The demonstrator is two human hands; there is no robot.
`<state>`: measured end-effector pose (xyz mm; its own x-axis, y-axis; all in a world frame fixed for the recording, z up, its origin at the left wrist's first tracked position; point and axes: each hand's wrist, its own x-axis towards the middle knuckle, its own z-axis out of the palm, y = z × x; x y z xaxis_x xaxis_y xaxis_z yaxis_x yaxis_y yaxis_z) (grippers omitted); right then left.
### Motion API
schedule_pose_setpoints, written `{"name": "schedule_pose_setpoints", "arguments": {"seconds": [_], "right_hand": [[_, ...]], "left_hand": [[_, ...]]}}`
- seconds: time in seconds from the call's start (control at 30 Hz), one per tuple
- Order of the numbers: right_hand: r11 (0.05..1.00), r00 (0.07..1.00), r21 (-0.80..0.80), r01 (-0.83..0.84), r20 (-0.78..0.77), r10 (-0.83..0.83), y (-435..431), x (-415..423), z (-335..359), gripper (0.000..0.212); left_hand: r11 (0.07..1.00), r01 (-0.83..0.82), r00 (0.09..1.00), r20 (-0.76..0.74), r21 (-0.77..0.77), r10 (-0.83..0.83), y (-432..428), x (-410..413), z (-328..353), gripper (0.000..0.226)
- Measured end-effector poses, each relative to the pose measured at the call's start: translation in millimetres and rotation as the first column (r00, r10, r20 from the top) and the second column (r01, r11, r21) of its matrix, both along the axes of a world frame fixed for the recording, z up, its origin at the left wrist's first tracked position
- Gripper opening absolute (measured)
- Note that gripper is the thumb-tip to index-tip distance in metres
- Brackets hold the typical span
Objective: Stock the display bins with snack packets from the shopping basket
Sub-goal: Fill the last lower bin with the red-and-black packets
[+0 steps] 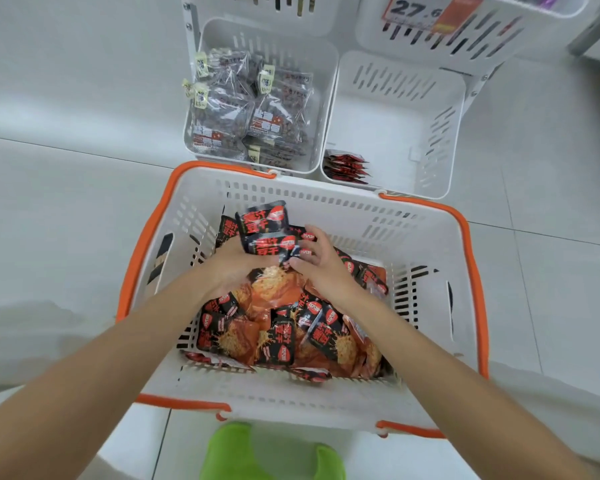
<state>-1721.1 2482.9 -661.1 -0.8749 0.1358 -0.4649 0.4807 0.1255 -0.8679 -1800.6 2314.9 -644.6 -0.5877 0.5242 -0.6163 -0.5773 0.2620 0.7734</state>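
In the shopping basket [146,244], left hand [234,270] is clamping a bunch of snack packets [264,233]; right hand [323,268] is pinching their edge. Basket's far wall is standing between both hands and the display bins [442,140].

Glossy foil packets [243,336], slotted plastic basket [326,393]

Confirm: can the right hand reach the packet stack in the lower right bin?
Probably yes: the bin is open-topped just past the basket's far rim, nothing over the stack. The right hand is pinching packets, though.
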Motion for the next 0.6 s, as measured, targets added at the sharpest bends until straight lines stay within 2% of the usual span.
{"name": "schedule_pose_setpoints", "arguments": {"seconds": [0.03, 0.07, 0.1, 0.13, 0.17, 0.2, 0.23, 0.3, 0.33, 0.4, 0.43, 0.5, 0.53, 0.57, 0.6], "right_hand": [[0.99, 0.996, 0.122, -0.067, 0.068, 0.059, 5, 4, -13, 0.076], [0.932, 0.974, 0.301, -0.204, 0.159, 0.161, 9, 11, -27, 0.084], [0.812, 0.926, 0.457, -0.363, 0.273, 0.26, 12, 21, -42, 0.086], [0.676, 0.864, 0.541, -0.5, 0.368, 0.344, 14, 33, -54, 0.082], [0.597, 0.818, 0.56, -0.575, 0.411, 0.403, 17, 43, -62, 0.074], [0.617, 0.817, 0.536, -0.576, 0.4, 0.415, 21, 50, -66, 0.065], [0.698, 0.844, 0.479, -0.532, 0.364, 0.394, 27, 52, -66, 0.059], [0.839, 0.923, 0.397, -0.374, 0.245, 0.296, 39, 45, -52, 0.046], [0.872, 0.952, 0.39, -0.297, 0.191, 0.238, 44, 38, -41, 0.037], [0.896, 0.977, 0.391, -0.208, 0.132, 0.169, 55, 22, -20, 0.026], [0.897, 0.978, 0.391, -0.208, 0.109, 0.18, 59, 15, -9, 0.03], [0.903, 0.972, 0.36, -0.234, 0.077, 0.221, 62, 3, 19, 0.042], [0.909, 0.973, 0.348, -0.229, 0.066, 0.22, 62, -3, 32, 0.046], [0.907, 0.973, 0.352, -0.23, 0.052, 0.227, 61, -10, 41, 0.046], [0.893, 0.966, 0.377, -0.246, 0.024, 0.256, 58, -16, 49, 0.042]], "left_hand": [[0.997, -0.057, 0.997, -0.045, -0.048, 0.055, -6, -1, -8, 0.039], [0.991, -0.099, 0.993, -0.072, -0.088, 0.093, -13, -2, -15, 0.036], [0.985, -0.122, 0.99, -0.081, -0.122, 0.113, -20, -4, -22, 0.034], [0.981, -0.123, 0.991, -0.074, -0.152, 0.113, -27, -5, -25, 0.034], [0.979, -0.116, 0.992, -0.062, -0.168, 0.107, -32, -6, -26, 0.034], [0.977, -0.115, 0.993, -0.055, -0.18, 0.107, -36, -8, -27, 0.034], [0.975, -0.129, 0.991, -0.056, -0.18, 0.121, -40, -10, -30, 0.031], [0.971, -0.17, 0.985, -0.062, -0.167, 0.162, -45, -13, -27, 0.023], [0.971, -0.174, 0.984, -0.07, -0.162, 0.165, -46, -14, -26, 0.024], [0.976, -0.152, 0.987, -0.074, -0.155, 0.142, -42, -13, -24, 0.041], [0.976, -0.149, 0.987, -0.091, -0.162, 0.135, -40, -12, -25, 0.044], [0.977, -0.133, 0.98, -0.169, -0.168, 0.105, -31, -10, -20, 0.027], [0.976, -0.129, 0.975, -0.203, -0.176, 0.092, -29, -11, -18, 0.026], [0.98, -0.12, 0.977, -0.194, -0.161, 0.088, -28, -12, -17, 0.029], [0.989, -0.088, 0.99, -0.116, -0.118, 0.074, -25, -12, -12, 0.037]]}}
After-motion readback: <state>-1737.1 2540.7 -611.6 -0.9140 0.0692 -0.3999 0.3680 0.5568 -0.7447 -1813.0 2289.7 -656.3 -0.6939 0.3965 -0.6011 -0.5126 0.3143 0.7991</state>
